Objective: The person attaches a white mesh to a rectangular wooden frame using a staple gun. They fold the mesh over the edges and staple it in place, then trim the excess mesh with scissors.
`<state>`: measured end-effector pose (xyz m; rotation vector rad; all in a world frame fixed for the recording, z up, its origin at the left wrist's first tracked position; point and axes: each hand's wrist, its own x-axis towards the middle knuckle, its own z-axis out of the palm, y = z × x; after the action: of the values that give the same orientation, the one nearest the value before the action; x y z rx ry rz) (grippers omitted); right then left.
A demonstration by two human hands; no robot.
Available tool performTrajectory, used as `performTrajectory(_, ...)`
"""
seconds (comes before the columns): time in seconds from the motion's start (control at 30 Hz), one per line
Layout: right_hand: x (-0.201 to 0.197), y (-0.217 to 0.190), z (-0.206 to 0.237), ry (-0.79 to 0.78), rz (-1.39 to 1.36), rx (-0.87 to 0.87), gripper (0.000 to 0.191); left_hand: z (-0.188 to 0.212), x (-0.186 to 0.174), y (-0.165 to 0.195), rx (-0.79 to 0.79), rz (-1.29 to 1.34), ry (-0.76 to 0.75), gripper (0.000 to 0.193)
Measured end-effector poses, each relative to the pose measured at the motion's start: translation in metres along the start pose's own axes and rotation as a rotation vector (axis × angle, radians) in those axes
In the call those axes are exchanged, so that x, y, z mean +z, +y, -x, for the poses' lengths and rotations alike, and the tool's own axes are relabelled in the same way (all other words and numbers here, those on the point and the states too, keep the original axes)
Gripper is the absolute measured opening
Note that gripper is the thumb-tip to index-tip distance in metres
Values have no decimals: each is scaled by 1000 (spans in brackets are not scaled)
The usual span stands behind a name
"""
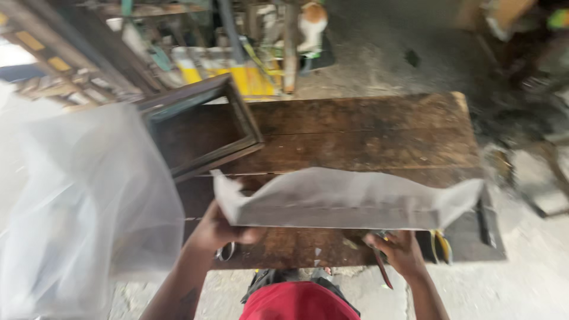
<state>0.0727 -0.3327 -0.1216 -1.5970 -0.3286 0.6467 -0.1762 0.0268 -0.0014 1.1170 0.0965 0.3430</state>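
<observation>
My left hand grips the left end of a long strip of thin translucent white mesh, held up over a dark wooden workbench. At the strip's lower right, my right hand is closed around a thin red-handled tool that points down past the bench's near edge. The strip sags across the bench from left to right. A dark wooden frame lies tilted on the bench's left end. Motion blur softens the whole view.
A large sheet of the same translucent white material hangs off the bench at the left. Yellow and white clutter stands behind the bench. A yellow object sits at the bench's near right corner. Grey concrete floor surrounds the bench.
</observation>
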Motion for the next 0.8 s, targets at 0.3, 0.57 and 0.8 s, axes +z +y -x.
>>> performTrajectory(0.3,22,-82,27,-229,47,94,69,-1,-78,-23,200,416,-159,82)
performTrajectory(0.57,45,-177,52,-145,661,29,83,9,-107,-59,48,743,-109,85)
performTrajectory(0.8,59,-218,45,-209,1136,162,72,32,-97,-68,-343,14,507,91)
